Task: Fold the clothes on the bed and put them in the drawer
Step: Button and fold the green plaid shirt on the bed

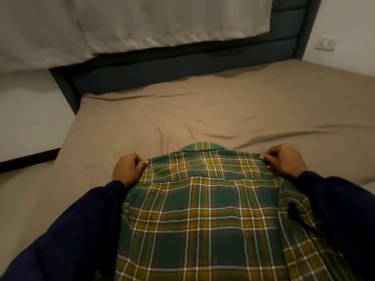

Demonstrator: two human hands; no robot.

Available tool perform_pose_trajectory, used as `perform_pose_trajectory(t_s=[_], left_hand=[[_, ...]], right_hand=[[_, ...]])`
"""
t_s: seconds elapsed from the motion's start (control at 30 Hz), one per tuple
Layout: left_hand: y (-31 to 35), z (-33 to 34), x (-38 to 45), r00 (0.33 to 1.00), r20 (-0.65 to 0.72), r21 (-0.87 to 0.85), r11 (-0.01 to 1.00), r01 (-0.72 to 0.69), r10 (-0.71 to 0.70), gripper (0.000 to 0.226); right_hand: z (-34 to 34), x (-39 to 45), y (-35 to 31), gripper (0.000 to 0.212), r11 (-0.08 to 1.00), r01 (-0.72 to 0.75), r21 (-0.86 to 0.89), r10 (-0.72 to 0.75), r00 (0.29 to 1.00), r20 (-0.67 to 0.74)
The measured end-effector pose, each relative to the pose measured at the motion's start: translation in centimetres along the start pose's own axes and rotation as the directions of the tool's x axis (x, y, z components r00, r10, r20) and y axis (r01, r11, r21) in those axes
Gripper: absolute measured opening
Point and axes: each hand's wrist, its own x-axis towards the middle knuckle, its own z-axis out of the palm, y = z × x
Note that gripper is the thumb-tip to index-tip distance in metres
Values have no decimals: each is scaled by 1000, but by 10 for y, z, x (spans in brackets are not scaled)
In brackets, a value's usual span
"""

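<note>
Plaid shirt (203, 209) pinched by both hands, on bed (203, 118).

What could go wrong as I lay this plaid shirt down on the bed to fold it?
The left hand and right hand pinch only the shoulder corners of the plaid shirt, so a corner could slip and skew the fold. The right sleeve hangs bunched and may get trapped underneath. The tan bedsheet is wrinkled, which could crease the fold.
</note>
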Motion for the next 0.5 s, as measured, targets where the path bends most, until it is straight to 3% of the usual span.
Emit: perform_pose_trajectory(t_s=[0.2,0.33,0.5], left_hand=[[22,-21,-28,991,-127,96,995,-21,34,21],[66,-35,-69,993,-74,8,996,-89,89,16],[150,-20,-136,959,47,-164,949,-270,281,9]], right_hand=[[-16,-30,-23,37,997,77,-29,-75,993,87],[-47,-76,-24,35,1000,29,-10,-27,994,105],[-94,-148,5,60,983,-156,-98,166,980,111]])
